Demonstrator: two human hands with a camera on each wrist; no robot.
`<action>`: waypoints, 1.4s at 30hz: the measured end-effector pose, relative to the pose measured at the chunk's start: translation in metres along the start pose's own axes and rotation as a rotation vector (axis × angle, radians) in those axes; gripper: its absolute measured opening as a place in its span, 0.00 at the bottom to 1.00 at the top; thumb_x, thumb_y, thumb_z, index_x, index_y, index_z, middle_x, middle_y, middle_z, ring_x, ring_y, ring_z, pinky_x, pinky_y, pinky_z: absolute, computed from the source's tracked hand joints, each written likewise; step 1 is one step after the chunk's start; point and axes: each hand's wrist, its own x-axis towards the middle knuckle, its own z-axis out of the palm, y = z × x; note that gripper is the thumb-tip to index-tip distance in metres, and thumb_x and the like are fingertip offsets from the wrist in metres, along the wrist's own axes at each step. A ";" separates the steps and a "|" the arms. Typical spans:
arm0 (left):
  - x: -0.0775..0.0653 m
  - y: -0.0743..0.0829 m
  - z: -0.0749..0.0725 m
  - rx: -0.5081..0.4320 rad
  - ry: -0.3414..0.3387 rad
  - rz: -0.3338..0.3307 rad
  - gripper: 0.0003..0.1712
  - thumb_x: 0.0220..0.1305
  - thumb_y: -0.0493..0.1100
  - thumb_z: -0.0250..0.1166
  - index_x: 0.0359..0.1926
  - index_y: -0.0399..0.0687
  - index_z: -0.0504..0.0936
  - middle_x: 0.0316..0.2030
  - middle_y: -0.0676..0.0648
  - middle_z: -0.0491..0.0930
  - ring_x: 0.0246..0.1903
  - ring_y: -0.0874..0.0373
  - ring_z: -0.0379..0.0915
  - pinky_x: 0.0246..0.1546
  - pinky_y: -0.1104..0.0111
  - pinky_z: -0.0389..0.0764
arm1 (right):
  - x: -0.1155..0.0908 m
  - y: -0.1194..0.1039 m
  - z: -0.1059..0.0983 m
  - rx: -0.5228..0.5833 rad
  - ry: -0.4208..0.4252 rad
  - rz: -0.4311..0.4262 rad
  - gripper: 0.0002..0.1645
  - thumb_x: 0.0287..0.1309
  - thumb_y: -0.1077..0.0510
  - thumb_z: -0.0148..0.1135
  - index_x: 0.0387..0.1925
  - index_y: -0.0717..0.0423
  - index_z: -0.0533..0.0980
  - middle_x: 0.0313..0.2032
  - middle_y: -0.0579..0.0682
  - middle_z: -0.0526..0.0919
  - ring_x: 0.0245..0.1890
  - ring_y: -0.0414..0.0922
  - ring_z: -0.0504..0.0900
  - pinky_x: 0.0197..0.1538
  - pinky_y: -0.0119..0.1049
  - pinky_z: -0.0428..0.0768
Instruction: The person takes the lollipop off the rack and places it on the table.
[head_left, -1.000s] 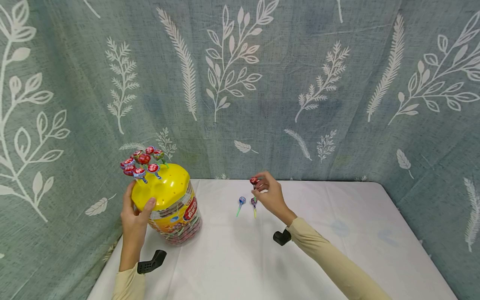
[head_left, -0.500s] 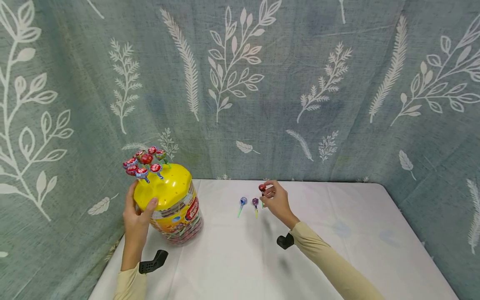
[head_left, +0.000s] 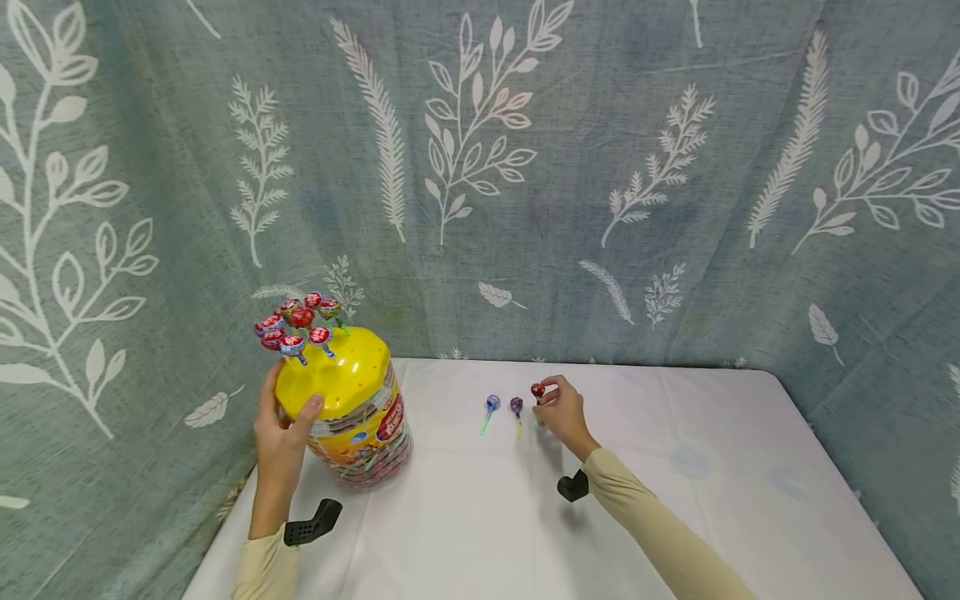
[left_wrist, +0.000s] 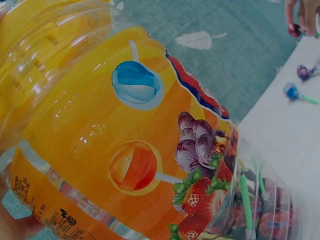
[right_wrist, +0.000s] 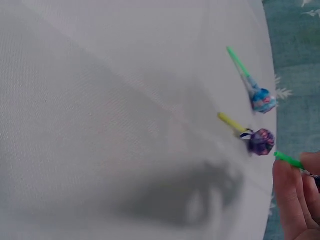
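My left hand (head_left: 283, 437) holds the plastic lollipop jar (head_left: 367, 437) at its top, thumb on the yellow lid (head_left: 352, 354) and fingers round the far side. The jar leans toward that hand. Several wrapped lollipops (head_left: 302, 317) stand upright in the lid, and more show through the wall in the left wrist view. My right hand (head_left: 567, 417) pinches a red-wrapped lollipop (head_left: 537, 389) by its green stick (right_wrist: 289, 160), head up, close over the table. Just left of it lie a purple lollipop (head_left: 517, 405) with a yellow stick and a blue lollipop (head_left: 492, 402) with a green stick.
A white cloth covers the table (head_left: 465, 517). Grey-green curtains (head_left: 510, 183) with white leaf patterns hang behind it and at both sides. A black wrist device (head_left: 313, 522) sits on the left wrist, another black device (head_left: 573, 486) on the right.
My right hand has moved right and down with the red lollipop, from above the purple lollipop to its right side. The left hand keeps its hold on the jar.
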 end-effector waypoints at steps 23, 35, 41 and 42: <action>-0.002 -0.001 0.003 0.005 -0.012 -0.005 0.41 0.62 0.47 0.62 0.70 0.75 0.53 0.65 0.56 0.61 0.56 0.62 0.62 0.53 0.71 0.68 | 0.007 0.035 0.007 -0.175 -0.013 0.121 0.26 0.42 0.73 0.66 0.48 0.67 0.73 0.25 0.56 0.78 0.15 0.42 0.75 0.20 0.33 0.75; 0.000 0.000 0.000 0.007 -0.013 -0.017 0.40 0.62 0.48 0.62 0.70 0.77 0.53 0.65 0.58 0.61 0.57 0.60 0.62 0.57 0.63 0.67 | 0.009 0.033 0.008 -0.212 -0.030 0.099 0.27 0.45 0.69 0.67 0.51 0.66 0.72 0.25 0.55 0.74 0.15 0.43 0.73 0.19 0.34 0.73; 0.000 0.000 -0.002 0.008 -0.010 -0.018 0.40 0.62 0.48 0.62 0.69 0.77 0.53 0.65 0.58 0.60 0.57 0.59 0.62 0.57 0.61 0.67 | 0.011 0.020 0.006 -0.191 -0.030 0.073 0.25 0.48 0.69 0.66 0.51 0.67 0.73 0.25 0.55 0.73 0.13 0.43 0.72 0.17 0.34 0.73; 0.000 -0.001 -0.002 0.010 -0.009 -0.019 0.40 0.62 0.48 0.62 0.69 0.78 0.53 0.65 0.59 0.60 0.57 0.60 0.62 0.57 0.61 0.67 | 0.012 0.018 0.005 -0.194 -0.027 0.067 0.25 0.48 0.69 0.66 0.50 0.67 0.73 0.25 0.55 0.73 0.13 0.43 0.73 0.17 0.34 0.73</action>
